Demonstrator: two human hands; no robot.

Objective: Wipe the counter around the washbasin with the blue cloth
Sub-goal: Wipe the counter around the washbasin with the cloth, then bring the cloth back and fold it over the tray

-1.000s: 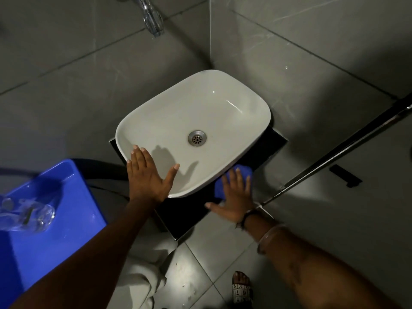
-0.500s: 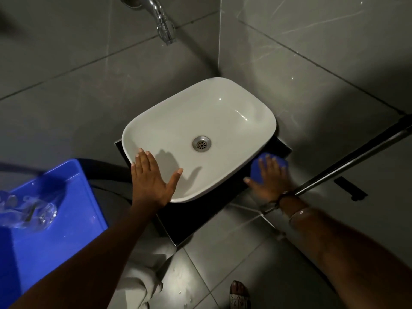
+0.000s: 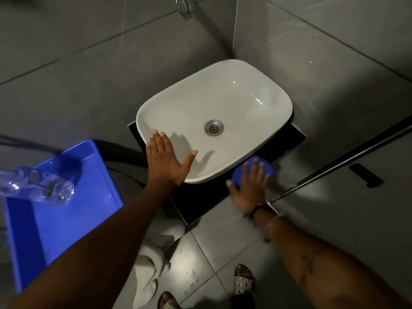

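Note:
A white oval washbasin (image 3: 234, 103) sits on a small black counter (image 3: 200, 204) in a tiled corner. My left hand (image 3: 166, 161) lies flat on the basin's near-left rim, fingers spread, holding nothing. My right hand (image 3: 249, 186) presses flat on the blue cloth (image 3: 267, 167) on the counter just in front of the basin's near-right edge. Most of the cloth is under my fingers; its far edge shows beside the basin.
A blue plastic tray (image 3: 66, 217) with a clear bottle (image 3: 35, 186) stands at the left. A chrome tap (image 3: 185, 7) hangs above the basin. A glass partition rail (image 3: 345, 161) runs at the right. White cloth (image 3: 153, 259) and my sandalled feet (image 3: 244, 282) are below.
My right hand slid the blue cloth right along the counter's front, then back toward the left. My left hand stayed on the basin rim.

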